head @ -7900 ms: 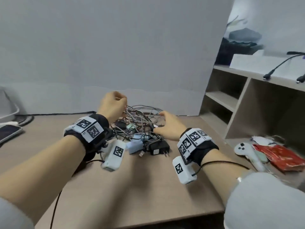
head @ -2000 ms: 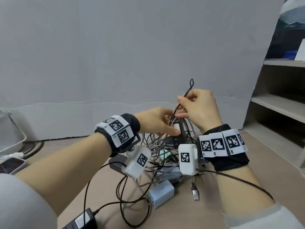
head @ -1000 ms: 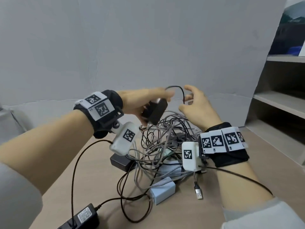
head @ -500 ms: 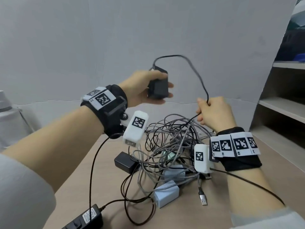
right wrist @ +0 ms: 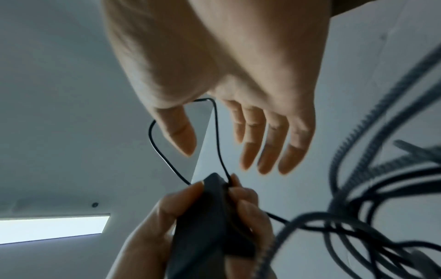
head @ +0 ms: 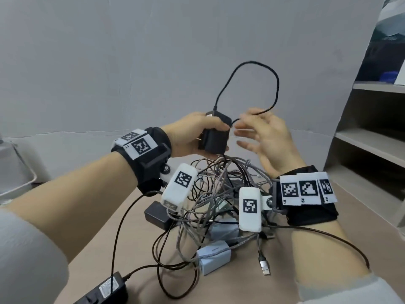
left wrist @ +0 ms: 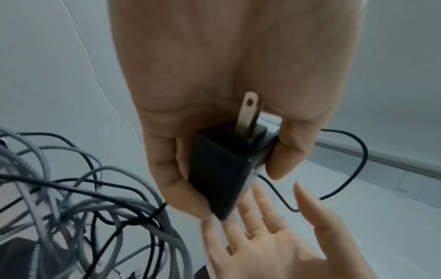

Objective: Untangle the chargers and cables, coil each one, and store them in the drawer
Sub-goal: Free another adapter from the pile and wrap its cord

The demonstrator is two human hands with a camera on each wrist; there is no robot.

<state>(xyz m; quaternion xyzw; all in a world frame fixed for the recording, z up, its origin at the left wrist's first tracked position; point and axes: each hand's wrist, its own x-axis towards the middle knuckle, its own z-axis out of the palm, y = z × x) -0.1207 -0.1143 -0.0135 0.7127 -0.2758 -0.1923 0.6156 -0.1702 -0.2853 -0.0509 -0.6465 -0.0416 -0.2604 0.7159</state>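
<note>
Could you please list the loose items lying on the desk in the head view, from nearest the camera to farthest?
Black power brick → USB plug → white charger → small black adapter.

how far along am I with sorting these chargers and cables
Nothing looks coiled or stored yet. In hand: your left hand grips the black charger, its thin cable looping past your open right hand. Left: the tangled pile on the table.
</note>
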